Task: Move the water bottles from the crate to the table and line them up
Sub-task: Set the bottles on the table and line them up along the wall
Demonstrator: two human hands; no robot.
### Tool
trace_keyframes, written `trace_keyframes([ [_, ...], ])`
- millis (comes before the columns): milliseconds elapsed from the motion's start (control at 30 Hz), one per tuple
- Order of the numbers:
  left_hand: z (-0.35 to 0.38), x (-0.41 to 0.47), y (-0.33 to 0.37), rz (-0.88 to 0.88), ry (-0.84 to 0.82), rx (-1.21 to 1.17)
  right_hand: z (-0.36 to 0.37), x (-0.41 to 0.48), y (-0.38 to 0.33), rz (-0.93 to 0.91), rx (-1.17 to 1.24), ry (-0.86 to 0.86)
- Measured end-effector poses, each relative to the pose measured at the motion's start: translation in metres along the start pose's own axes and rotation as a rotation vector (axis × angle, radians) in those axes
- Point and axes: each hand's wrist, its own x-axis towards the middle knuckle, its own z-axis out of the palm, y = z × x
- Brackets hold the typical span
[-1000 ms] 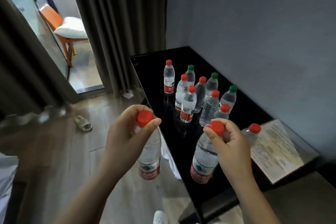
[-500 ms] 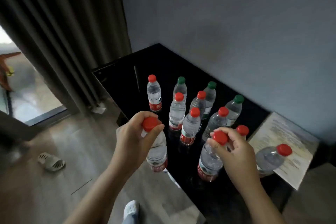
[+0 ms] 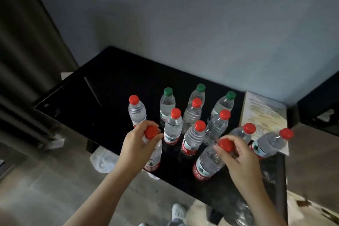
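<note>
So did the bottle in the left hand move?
Yes. The left hand has carried its bottle rightward, from out over the floor to the black table's near edge.

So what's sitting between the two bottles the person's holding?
Head view: one red-capped bottle stands on the table between the left-held bottle and the right-held bottle.

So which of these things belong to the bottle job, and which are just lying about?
On the job: left hand gripping the left bottle at its cap; right hand gripping the right bottle likewise; other bottles; black table.
Lying about: printed sheet; curtain; white bundle on the floor.
</note>
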Motion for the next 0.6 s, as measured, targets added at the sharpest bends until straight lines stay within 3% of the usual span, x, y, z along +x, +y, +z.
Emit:
trace_keyframes([
  [600, 0.030, 0.037, -0.033, -0.060, -0.054, 0.000, 0.020, 0.016, 0.029, 0.120, -0.048, 0.045],
])
